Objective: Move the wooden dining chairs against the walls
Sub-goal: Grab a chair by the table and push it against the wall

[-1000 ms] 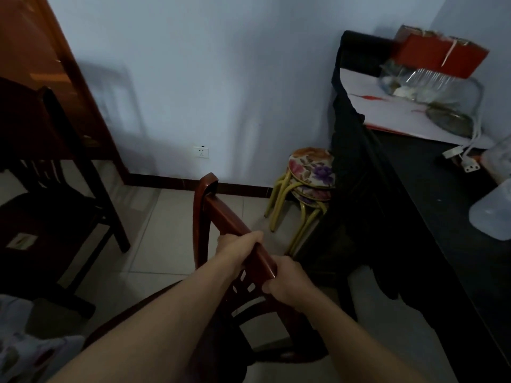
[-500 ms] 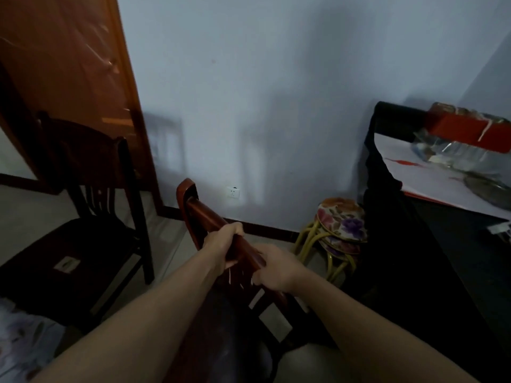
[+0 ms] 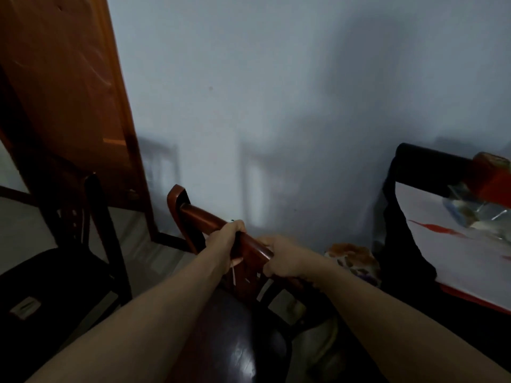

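A reddish-brown wooden dining chair (image 3: 193, 214) stands in front of me, its backrest tilted and its dark glossy seat low in the view. My left hand (image 3: 225, 243) and my right hand (image 3: 286, 259) both grip the top rail of its backrest, side by side. A second dark wooden chair (image 3: 91, 217) stands at the left beside the door, its back towards the wall. The pale wall (image 3: 276, 120) is just behind the held chair.
A brown wooden door (image 3: 69, 106) leans open at the left. A black-draped table (image 3: 414, 244) with a white sheet, a red box (image 3: 492, 181) and plastic wrap fills the right. A stack of floral-topped stools (image 3: 351, 258) sits between the chair and the table.
The view has risen and swung left, closer to the wall. The held chair has moved towards the wall with both hands still on its rail; the stools are now partly hidden.
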`<state>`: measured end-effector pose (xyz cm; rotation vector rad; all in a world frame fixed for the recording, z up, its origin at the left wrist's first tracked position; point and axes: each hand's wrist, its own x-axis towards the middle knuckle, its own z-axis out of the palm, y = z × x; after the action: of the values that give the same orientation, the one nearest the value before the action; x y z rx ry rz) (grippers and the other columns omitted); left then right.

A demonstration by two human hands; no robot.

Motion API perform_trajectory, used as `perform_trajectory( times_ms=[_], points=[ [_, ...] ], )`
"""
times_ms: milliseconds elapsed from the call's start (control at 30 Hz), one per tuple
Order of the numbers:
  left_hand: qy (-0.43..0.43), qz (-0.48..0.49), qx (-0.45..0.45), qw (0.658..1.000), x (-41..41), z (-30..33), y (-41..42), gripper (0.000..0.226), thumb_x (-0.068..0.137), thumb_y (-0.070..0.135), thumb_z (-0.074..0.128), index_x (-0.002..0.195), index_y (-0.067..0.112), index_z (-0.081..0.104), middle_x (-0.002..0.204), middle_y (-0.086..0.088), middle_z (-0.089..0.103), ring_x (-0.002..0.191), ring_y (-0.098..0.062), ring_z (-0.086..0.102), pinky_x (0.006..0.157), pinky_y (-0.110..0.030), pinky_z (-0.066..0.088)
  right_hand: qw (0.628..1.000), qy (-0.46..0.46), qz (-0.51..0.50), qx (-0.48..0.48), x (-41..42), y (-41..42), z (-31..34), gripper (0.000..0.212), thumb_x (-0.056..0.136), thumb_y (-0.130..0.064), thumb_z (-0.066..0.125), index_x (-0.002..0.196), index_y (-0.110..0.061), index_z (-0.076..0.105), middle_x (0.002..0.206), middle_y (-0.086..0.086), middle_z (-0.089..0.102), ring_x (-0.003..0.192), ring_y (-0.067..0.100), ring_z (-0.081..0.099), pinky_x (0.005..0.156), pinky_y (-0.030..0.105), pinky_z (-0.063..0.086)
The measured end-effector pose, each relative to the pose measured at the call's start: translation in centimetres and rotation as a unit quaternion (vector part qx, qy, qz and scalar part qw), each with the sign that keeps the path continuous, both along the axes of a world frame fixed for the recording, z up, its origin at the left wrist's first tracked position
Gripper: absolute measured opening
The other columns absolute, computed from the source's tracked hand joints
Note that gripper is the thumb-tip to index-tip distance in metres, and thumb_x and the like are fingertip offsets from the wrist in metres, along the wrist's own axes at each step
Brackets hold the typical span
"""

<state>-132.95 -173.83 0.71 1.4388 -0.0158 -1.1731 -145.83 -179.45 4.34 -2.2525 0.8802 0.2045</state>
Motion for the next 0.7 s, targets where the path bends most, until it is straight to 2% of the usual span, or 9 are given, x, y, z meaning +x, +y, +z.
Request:
perform_trajectory(
  times_ms=[100,167,267,400,467,533,633,700],
  points=[
    [0.004,0.013,0.004,1.0,0.5,0.2,-3.7,0.058,0.069,0.015,0.062,0.125,0.002,0.052,0.108,-0.014,0.061,0.082,-0.023,0.061,0.058,-0.03,0.05,1.0,0.008,0.013,-0.006,0.7,-4.1,0.0,0.04,0.069,0.0,0.063,0.108,-0.012,0.062,0.105,0.014,0.069,0.095,0.029,0.066,0.085,0.039,0.055],
    [0.003,0.011,0.01,1.0,1.0,0.2,-6.3,0.058,0.069,0.016,0.063,0.125,0.002,0.053,0.11,-0.014,0.062,0.083,-0.022,0.062,0.054,-0.029,0.05,1.0,0.018,0.017,0.003,1.4,-6.8,0.0,0.041,0.07,0.0,0.063,0.11,-0.013,0.061,0.106,0.013,0.069,0.096,0.028,0.066,0.086,0.039,0.055],
    [0.009,0.013,0.014,1.0,2.0,0.5,-9.9,0.056,0.069,0.015,0.063,0.122,0.0,0.054,0.104,-0.012,0.064,0.077,-0.02,0.063,0.047,-0.026,0.05,0.999,0.029,0.006,0.019,2.8,-10.5,0.0,0.044,0.072,0.001,0.062,0.114,-0.012,0.06,0.109,0.013,0.068,0.098,0.029,0.066,0.089,0.044,0.055],
    [0.012,0.012,0.035,0.999,4.1,-0.1,-14.8,0.055,0.066,0.017,0.063,0.117,-0.002,0.054,0.12,-0.016,0.063,0.096,-0.026,0.066,0.061,-0.033,0.053,0.999,0.039,-0.009,0.007,5.2,-15.3,-0.7,0.051,0.073,0.003,0.061,0.121,-0.013,0.059,0.111,0.013,0.067,0.1,0.03,0.064,0.086,0.041,0.055],
    [0.028,0.017,0.032,0.999,5.4,-0.4,-16.9,0.053,0.066,0.015,0.061,0.115,-0.003,0.053,0.123,-0.017,0.061,0.098,-0.027,0.065,0.064,-0.035,0.054,0.999,0.039,-0.018,0.005,6.5,-17.4,-1.2,0.053,0.071,0.003,0.061,0.122,-0.014,0.059,0.111,0.013,0.068,0.099,0.03,0.065,0.088,0.042,0.055],
    [0.045,0.029,0.031,0.998,6.2,-0.2,-18.5,0.06,0.067,0.013,0.061,0.123,-0.004,0.049,0.124,-0.019,0.061,0.098,-0.028,0.064,0.066,-0.036,0.055,0.998,0.053,-0.018,-0.011,7.3,-19.2,-1.2,0.053,0.07,0.002,0.063,0.119,-0.016,0.06,0.112,0.012,0.067,0.1,0.029,0.064,0.087,0.037,0.054],
    [0.066,0.023,0.029,0.997,7.9,-0.1,-21.4,0.063,0.07,0.011,0.061,0.128,-0.005,0.046,0.123,-0.02,0.062,0.091,-0.028,0.064,0.06,-0.034,0.054,0.996,0.081,-0.019,-0.031,9.2,-22.4,-1.2,0.053,0.067,0.002,0.064,0.117,-0.017,0.063,0.112,0.01,0.067,0.101,0.028,0.063,0.084,0.03,0.051],
    [0.074,0.015,0.025,0.997,8.8,0.1,-22.8,0.062,0.073,0.011,0.062,0.13,-0.005,0.045,0.124,-0.02,0.061,0.096,-0.028,0.065,0.061,-0.033,0.053,0.996,0.088,-0.02,-0.03,10.2,-24.1,-1.0,0.053,0.067,0.004,0.062,0.116,-0.017,0.065,0.11,0.011,0.069,0.098,0.027,0.064,0.082,0.029,0.052]
  ],
)
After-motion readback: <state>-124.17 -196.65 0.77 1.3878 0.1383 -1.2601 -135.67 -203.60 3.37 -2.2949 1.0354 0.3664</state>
